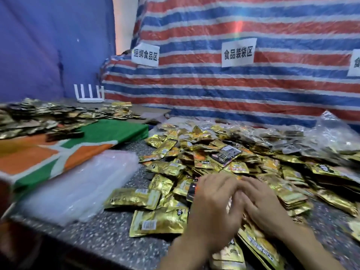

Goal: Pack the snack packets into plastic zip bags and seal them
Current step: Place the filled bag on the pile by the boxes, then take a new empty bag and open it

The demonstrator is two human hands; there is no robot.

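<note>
Hands at 6 o'clock over packet pile: left hand [214, 207] and right hand [266, 209] side by side, fingertips overlapping, blurred; cannot tell if either grips anything. Gold packets [204, 152] heaped on speckled table [109, 236], 6 to 3 o'clock. Clear zip bags [78, 188] stacked at 9 o'clock, on edge of green-orange cloth [48, 156]. 2nd heap [39, 115] at 10 o'clock. Striped tarp [233, 94] at 12.
</note>
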